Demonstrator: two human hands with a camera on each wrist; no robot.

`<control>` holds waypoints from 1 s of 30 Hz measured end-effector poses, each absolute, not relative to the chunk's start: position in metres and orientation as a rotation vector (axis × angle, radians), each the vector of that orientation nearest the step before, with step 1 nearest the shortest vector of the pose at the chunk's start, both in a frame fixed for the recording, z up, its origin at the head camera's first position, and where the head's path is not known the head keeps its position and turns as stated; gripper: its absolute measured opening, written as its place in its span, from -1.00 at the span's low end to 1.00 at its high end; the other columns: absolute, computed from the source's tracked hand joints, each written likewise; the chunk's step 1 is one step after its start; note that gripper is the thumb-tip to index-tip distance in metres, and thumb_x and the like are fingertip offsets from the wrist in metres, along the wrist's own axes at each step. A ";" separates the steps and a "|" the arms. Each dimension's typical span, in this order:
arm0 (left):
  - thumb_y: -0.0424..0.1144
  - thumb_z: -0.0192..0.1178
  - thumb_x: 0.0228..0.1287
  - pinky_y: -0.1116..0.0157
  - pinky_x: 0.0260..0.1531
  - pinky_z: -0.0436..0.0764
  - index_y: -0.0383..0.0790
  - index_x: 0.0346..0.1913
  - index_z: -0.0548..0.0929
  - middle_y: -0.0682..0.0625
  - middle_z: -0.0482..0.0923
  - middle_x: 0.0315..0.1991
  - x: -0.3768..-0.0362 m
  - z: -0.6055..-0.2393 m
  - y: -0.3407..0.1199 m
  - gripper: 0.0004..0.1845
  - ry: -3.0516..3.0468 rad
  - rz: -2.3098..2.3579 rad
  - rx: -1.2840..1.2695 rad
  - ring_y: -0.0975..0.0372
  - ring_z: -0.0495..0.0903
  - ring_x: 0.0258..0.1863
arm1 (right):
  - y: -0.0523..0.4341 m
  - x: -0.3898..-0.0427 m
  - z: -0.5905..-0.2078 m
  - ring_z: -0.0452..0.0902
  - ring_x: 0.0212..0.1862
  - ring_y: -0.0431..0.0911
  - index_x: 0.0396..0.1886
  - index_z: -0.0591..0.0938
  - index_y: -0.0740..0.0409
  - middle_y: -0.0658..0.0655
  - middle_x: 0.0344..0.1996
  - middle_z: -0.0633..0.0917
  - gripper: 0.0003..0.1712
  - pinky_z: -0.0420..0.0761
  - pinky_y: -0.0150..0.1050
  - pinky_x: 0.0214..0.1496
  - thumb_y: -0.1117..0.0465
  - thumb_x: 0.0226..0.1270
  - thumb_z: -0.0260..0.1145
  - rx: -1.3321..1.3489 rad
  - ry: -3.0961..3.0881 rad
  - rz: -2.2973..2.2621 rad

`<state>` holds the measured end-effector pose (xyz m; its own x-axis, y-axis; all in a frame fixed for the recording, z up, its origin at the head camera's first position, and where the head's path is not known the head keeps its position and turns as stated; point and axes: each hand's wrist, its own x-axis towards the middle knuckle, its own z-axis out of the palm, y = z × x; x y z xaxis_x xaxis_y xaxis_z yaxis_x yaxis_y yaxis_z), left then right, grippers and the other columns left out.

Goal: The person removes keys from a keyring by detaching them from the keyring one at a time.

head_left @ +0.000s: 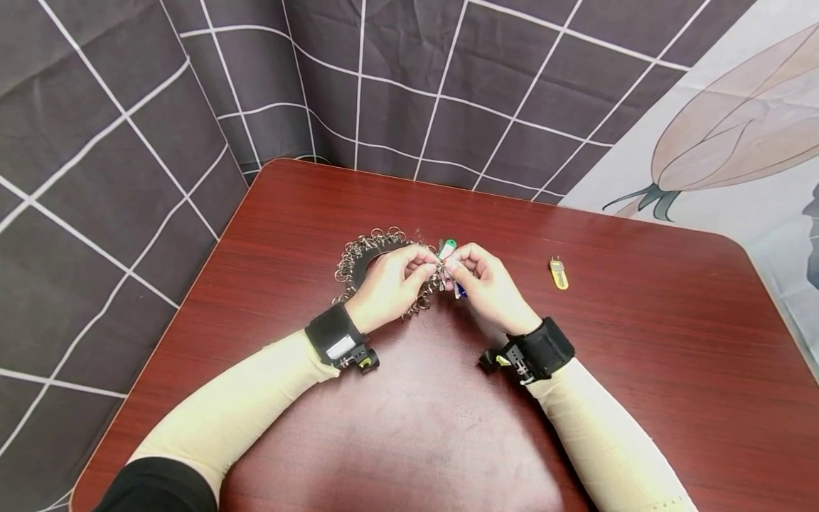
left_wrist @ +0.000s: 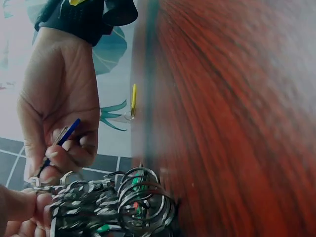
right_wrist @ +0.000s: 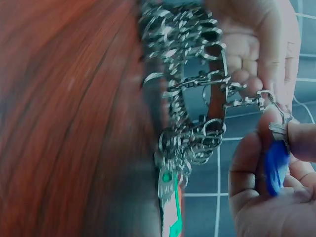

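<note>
- The left hand (head_left: 390, 281) is gripping the big key ring (head_left: 367, 262), its fingers curled round the band, probably steadying it just above the table (head_left: 640, 341).
- The right hand (head_left: 483, 281), at the left's three o'clock, is pinching a blue-headed key (right_wrist: 276, 165) against one clip, seemingly working it there.
- One green key (head_left: 447, 248) is hanging by the fingertips.
- One yellow key (head_left: 559, 273) is lying apart at three o'clock.

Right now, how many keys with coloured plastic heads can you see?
3. A yellow-headed key lies alone on the red-brown wooden table; a blue-headed key is pinched by the right hand; a green-headed key hangs from the metal ring bundle. More may be hidden.
</note>
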<state>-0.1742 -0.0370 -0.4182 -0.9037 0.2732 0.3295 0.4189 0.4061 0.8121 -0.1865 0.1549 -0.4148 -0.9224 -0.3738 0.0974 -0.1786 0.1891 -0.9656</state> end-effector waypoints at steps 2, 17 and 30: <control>-0.30 0.16 0.37 0.42 -0.20 0.58 -0.23 -0.09 0.66 0.04 0.66 -0.24 -0.174 -0.417 -0.037 -0.85 -2.541 -1.510 -0.623 0.32 0.63 -0.28 | 0.151 -0.183 -0.407 0.55 -0.43 0.00 -0.16 0.49 0.42 0.31 -0.40 0.62 -0.86 0.47 -0.38 -0.46 0.36 0.44 0.14 -0.528 2.337 -1.805; -0.38 0.07 0.38 0.34 -0.26 0.53 -0.19 -0.09 0.48 0.02 0.57 -0.30 -0.173 -0.422 -0.037 -0.89 -2.580 -1.541 -0.622 0.28 0.54 -0.31 | 0.151 -0.183 -0.412 0.51 -0.50 0.14 -0.28 0.58 0.24 0.12 -0.57 0.59 -0.92 0.44 -0.39 -0.52 0.29 0.33 0.30 -0.679 2.459 -1.678; -0.37 0.16 0.36 0.35 -0.31 0.61 -0.25 -0.17 0.61 -0.01 0.59 -0.36 -0.180 -0.427 -0.037 -0.94 -2.454 -1.799 -0.555 0.23 0.61 -0.39 | 0.146 -0.174 -0.394 0.40 -0.62 -0.06 -0.28 0.52 0.38 0.27 -0.57 0.52 -0.99 0.39 -0.40 -0.59 0.46 0.36 0.19 -0.773 2.518 -1.674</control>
<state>-0.1803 -0.0369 -0.4268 -0.9345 0.2565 0.2469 0.3126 0.2594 0.9138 -0.1744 0.1455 -0.3942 -0.8771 -0.4107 0.2491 -0.3885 0.3018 -0.8706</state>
